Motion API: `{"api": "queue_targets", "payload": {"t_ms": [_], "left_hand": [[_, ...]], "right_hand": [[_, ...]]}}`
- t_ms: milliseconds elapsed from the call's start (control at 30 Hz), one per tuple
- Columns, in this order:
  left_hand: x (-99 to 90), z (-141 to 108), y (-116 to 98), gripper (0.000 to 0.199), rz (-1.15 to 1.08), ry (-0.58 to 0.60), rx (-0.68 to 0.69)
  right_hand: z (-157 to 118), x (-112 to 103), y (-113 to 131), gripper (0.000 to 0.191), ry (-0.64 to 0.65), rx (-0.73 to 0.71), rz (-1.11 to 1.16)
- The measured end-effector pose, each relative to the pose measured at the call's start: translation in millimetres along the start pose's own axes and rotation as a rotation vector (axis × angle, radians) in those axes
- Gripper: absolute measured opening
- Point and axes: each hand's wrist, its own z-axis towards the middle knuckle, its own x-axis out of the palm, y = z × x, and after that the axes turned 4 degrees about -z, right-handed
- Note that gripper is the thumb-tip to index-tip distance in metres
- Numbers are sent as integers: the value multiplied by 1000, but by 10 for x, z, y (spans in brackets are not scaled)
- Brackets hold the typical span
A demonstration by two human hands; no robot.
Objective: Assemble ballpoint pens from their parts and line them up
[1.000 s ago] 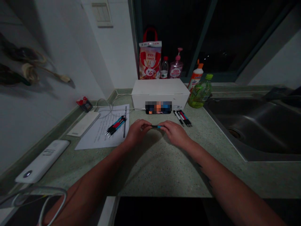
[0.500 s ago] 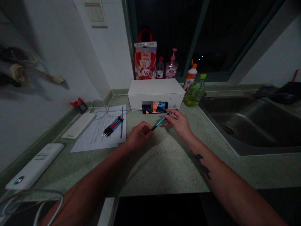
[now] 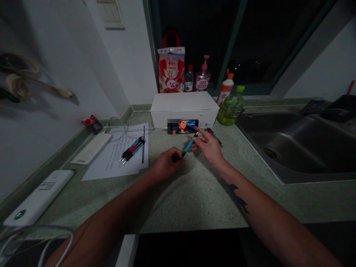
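A slim blue pen (image 3: 189, 147) slants across the speckled green countertop (image 3: 194, 196), held above it between my hands. My left hand (image 3: 167, 164) is closed around its lower end. My right hand (image 3: 208, 146) is at its upper end, with the fingers spread and the thumb and forefinger on either side of the pen. To the left, a bundle of black, red and blue pens (image 3: 132, 150) lies on a printed paper sheet (image 3: 116, 163). Another pen bundle (image 3: 214, 135) lies partly hidden behind my right hand.
A phone (image 3: 183, 126) with a picture on screen leans against a white box (image 3: 183, 105), its cable running left. A steel sink (image 3: 294, 144) lies right. A power bank (image 3: 39, 197) and white pad (image 3: 91, 148) sit left. Bottles and a patterned bag stand on the sill.
My hands have moved apart, the right one going up and right. The pen has turned from lying level between them to a slant, its lower end in my left hand.
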Motion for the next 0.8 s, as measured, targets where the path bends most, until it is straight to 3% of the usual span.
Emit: {"api": "queue_targets", "payload": {"t_ms": [167,333,533,667,733,800], "left_hand": [[4,-8,-8,8,-2,25,0],[0,-2,3,10,7,27,-21],[-7,-8,18,9,56,48,-17],[-7,7,41,9,48,23,12],[-11,20,59,10,47,10,27],[-26,33,78,10,75,-9,46]], "right_hand": [[-5,7,-20,58,17,-5,-9],[4,28,-60,76,20,-35,21],[12,19,-70,61,23,-31,15],[-47,122,-97,75,117,1,17],[-63,172,-113,69,207,26,-10],[-45,155,-106,55,205,18,-104]]}}
